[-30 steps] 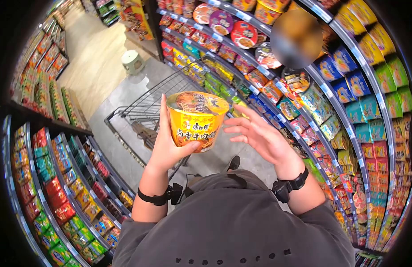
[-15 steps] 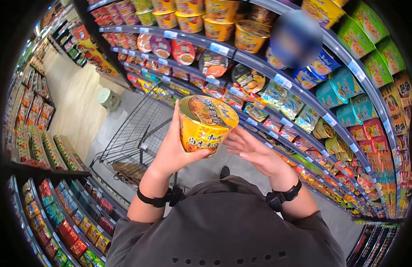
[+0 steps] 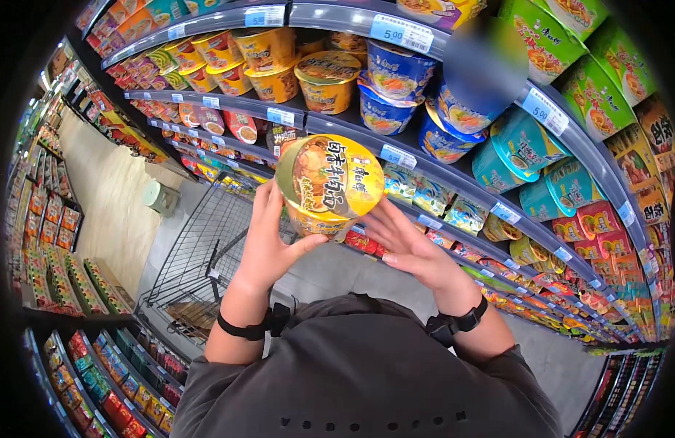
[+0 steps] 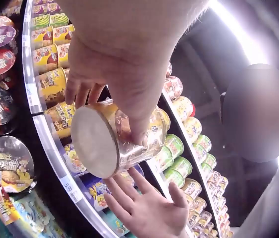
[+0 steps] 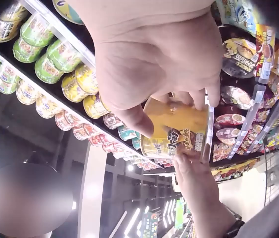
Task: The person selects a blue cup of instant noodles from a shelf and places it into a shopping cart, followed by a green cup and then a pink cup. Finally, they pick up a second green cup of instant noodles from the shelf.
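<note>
Here is the yellow noodle cup (image 3: 336,179), up in the air in front of the person's chest, its printed lid tipped towards the head camera and its pale base showing in the left wrist view. The left hand (image 3: 268,237) has it: fingers round the far side, thumb laid across the near side, clamped firmly on the wall. Over on the other side comes the right hand (image 3: 418,252), fingers straight and palm towards the cup, fingertips right up at its side; whether they touch, I cannot tell. Both wrists carry black straps, the left strap (image 3: 243,326) and the right strap (image 3: 469,320), above a dark shirt (image 3: 367,365). Just beyond the cup run the shelves (image 3: 454,183), stacked with more yellow cups (image 3: 326,93), then blue cups (image 3: 399,73), teal cups (image 3: 523,142) and green cups (image 3: 596,95) off to the right. Down to the left sits a wire shopping cart (image 3: 199,252), and past it a pale green stool (image 3: 159,197) on the floor (image 3: 104,182).
</note>
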`<action>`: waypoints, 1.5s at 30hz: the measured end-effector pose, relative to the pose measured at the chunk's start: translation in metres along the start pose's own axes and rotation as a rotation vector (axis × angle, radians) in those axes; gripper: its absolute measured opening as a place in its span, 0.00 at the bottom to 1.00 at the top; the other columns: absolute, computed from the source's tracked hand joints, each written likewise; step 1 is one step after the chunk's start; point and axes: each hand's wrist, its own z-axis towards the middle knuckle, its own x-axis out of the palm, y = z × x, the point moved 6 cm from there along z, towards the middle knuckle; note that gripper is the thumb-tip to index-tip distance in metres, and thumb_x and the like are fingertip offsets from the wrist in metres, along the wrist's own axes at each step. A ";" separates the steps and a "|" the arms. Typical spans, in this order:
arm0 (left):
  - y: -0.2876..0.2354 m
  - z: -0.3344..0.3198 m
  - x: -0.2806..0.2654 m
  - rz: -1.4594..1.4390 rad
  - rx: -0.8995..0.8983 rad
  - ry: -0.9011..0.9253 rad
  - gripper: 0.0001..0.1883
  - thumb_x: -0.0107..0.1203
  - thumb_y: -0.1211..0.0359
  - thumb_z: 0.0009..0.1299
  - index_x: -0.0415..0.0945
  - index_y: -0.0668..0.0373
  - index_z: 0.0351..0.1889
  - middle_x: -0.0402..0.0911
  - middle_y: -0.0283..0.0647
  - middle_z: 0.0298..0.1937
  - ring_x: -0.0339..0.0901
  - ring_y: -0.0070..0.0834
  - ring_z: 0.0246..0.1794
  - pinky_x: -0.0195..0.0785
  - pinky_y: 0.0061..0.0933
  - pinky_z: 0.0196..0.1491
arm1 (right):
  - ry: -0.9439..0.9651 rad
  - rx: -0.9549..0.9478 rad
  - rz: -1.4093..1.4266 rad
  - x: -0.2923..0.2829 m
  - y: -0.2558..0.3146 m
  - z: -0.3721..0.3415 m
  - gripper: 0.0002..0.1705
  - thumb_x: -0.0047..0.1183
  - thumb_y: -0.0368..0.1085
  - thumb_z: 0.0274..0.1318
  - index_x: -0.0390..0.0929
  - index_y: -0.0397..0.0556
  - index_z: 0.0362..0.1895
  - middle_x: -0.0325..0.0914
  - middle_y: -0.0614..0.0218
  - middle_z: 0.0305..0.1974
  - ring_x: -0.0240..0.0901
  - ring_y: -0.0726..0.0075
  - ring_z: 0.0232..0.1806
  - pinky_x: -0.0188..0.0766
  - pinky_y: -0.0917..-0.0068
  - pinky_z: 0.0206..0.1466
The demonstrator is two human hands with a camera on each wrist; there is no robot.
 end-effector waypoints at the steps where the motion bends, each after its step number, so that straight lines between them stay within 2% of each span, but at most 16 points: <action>1: -0.001 0.004 0.001 0.020 -0.003 -0.010 0.56 0.80 0.57 0.53 0.58 0.68 0.76 0.66 0.55 0.69 0.65 0.52 0.71 0.63 0.46 0.71 | 0.009 -0.023 0.001 -0.003 0.005 0.003 0.56 0.55 0.35 0.68 0.28 0.51 0.86 0.33 0.54 0.86 0.29 0.53 0.88 0.32 0.53 0.85; 5: 0.010 0.018 0.003 -0.117 -0.024 -0.088 0.52 0.79 0.58 0.57 0.60 0.68 0.75 0.73 0.54 0.66 0.73 0.46 0.67 0.65 0.43 0.69 | 0.010 -0.029 0.018 -0.012 0.016 0.018 0.57 0.56 0.35 0.66 0.29 0.47 0.86 0.32 0.55 0.86 0.28 0.53 0.88 0.30 0.54 0.86; 6: 0.013 0.019 0.004 -0.189 -0.046 -0.178 0.50 0.78 0.58 0.60 0.60 0.68 0.75 0.76 0.52 0.66 0.75 0.43 0.67 0.64 0.41 0.70 | 0.033 -0.068 0.014 -0.014 0.018 0.024 0.57 0.56 0.36 0.65 0.30 0.45 0.86 0.31 0.55 0.87 0.28 0.54 0.88 0.29 0.53 0.86; 8: 0.014 0.027 0.003 -0.228 -0.054 -0.200 0.50 0.77 0.58 0.61 0.59 0.68 0.75 0.76 0.52 0.67 0.74 0.42 0.68 0.63 0.40 0.71 | 0.055 -0.107 0.015 -0.015 0.021 0.034 0.57 0.57 0.36 0.64 0.30 0.44 0.85 0.30 0.56 0.87 0.27 0.54 0.88 0.28 0.53 0.86; 10: 0.016 0.038 -0.001 -0.271 -0.062 -0.225 0.50 0.76 0.59 0.62 0.58 0.68 0.76 0.75 0.52 0.68 0.73 0.41 0.69 0.62 0.40 0.71 | 0.018 -0.144 -0.021 -0.018 0.028 0.045 0.61 0.61 0.41 0.61 0.32 0.44 0.85 0.30 0.53 0.86 0.26 0.48 0.88 0.28 0.48 0.86; 13: 0.024 0.057 -0.004 -0.212 -0.035 -0.221 0.49 0.76 0.61 0.62 0.58 0.68 0.76 0.74 0.52 0.69 0.72 0.42 0.70 0.61 0.40 0.72 | 0.007 -0.200 -0.005 -0.025 0.035 0.060 0.60 0.60 0.39 0.60 0.33 0.43 0.85 0.30 0.54 0.87 0.26 0.49 0.88 0.27 0.48 0.86; 14: 0.027 0.064 -0.004 -0.182 -0.018 -0.180 0.50 0.76 0.62 0.60 0.57 0.67 0.76 0.70 0.53 0.72 0.68 0.44 0.72 0.59 0.43 0.74 | 0.003 -0.202 -0.010 -0.029 0.035 0.067 0.60 0.60 0.39 0.60 0.33 0.43 0.85 0.30 0.54 0.87 0.26 0.49 0.88 0.27 0.48 0.86; 18: 0.031 0.102 -0.013 -0.026 0.068 -0.071 0.56 0.79 0.63 0.55 0.53 0.66 0.78 0.64 0.55 0.73 0.61 0.52 0.75 0.53 0.47 0.76 | -0.014 -0.261 -0.070 -0.039 0.047 0.090 0.59 0.59 0.37 0.59 0.34 0.43 0.85 0.28 0.54 0.87 0.24 0.50 0.88 0.26 0.48 0.86; 25: 0.077 0.163 -0.013 -0.151 0.069 -0.038 0.57 0.80 0.64 0.54 0.54 0.68 0.77 0.65 0.55 0.72 0.64 0.50 0.74 0.57 0.46 0.75 | -0.068 -0.271 -0.121 -0.055 0.062 0.136 0.60 0.59 0.37 0.58 0.34 0.42 0.85 0.26 0.53 0.87 0.21 0.49 0.88 0.25 0.49 0.86; 30: 0.097 0.198 -0.011 -0.184 0.120 -0.039 0.52 0.79 0.66 0.55 0.57 0.67 0.74 0.70 0.53 0.68 0.71 0.48 0.69 0.63 0.44 0.70 | -0.128 -0.259 -0.177 -0.070 0.065 0.163 0.59 0.59 0.36 0.58 0.35 0.41 0.85 0.26 0.55 0.87 0.22 0.49 0.88 0.26 0.47 0.86; 34: 0.111 0.218 -0.007 -0.166 0.124 0.005 0.51 0.79 0.67 0.55 0.58 0.68 0.73 0.71 0.54 0.67 0.72 0.48 0.68 0.64 0.43 0.70 | -0.187 -0.235 -0.187 -0.080 0.062 0.175 0.60 0.59 0.36 0.56 0.35 0.41 0.85 0.27 0.54 0.87 0.22 0.50 0.88 0.25 0.48 0.86; 36: 0.117 0.227 -0.002 -0.213 0.042 0.065 0.50 0.79 0.67 0.56 0.59 0.68 0.73 0.72 0.55 0.66 0.72 0.48 0.67 0.64 0.42 0.70 | -0.213 -0.220 -0.190 -0.085 0.061 0.178 0.60 0.59 0.36 0.56 0.35 0.41 0.85 0.27 0.55 0.87 0.22 0.50 0.88 0.25 0.48 0.86; 38: 0.121 0.230 0.002 -0.234 0.007 0.089 0.49 0.78 0.67 0.57 0.58 0.68 0.73 0.72 0.55 0.65 0.72 0.49 0.67 0.64 0.42 0.69 | -0.178 -0.235 -0.175 -0.087 0.062 0.180 0.56 0.59 0.34 0.61 0.38 0.42 0.85 0.26 0.56 0.87 0.19 0.59 0.88 0.25 0.52 0.86; 42: 0.134 0.232 0.012 -0.336 -0.148 0.131 0.50 0.78 0.68 0.57 0.57 0.69 0.73 0.72 0.56 0.66 0.72 0.51 0.67 0.64 0.43 0.69 | -0.192 -0.220 -0.184 -0.092 0.065 0.181 0.55 0.58 0.30 0.60 0.38 0.41 0.85 0.28 0.56 0.87 0.20 0.59 0.88 0.25 0.53 0.86; 43: 0.136 0.233 0.013 -0.337 -0.146 0.131 0.50 0.78 0.68 0.57 0.57 0.69 0.73 0.72 0.56 0.66 0.72 0.51 0.67 0.64 0.43 0.69 | -0.188 -0.217 -0.181 -0.093 0.065 0.181 0.55 0.58 0.30 0.59 0.39 0.41 0.85 0.29 0.55 0.87 0.21 0.59 0.88 0.25 0.53 0.86; 45: 0.129 0.237 0.010 -0.212 0.019 0.074 0.51 0.78 0.68 0.58 0.56 0.70 0.74 0.71 0.58 0.67 0.71 0.54 0.68 0.64 0.44 0.70 | -0.183 -0.216 -0.181 -0.094 0.066 0.182 0.55 0.57 0.30 0.59 0.40 0.41 0.85 0.30 0.55 0.87 0.22 0.59 0.88 0.25 0.53 0.86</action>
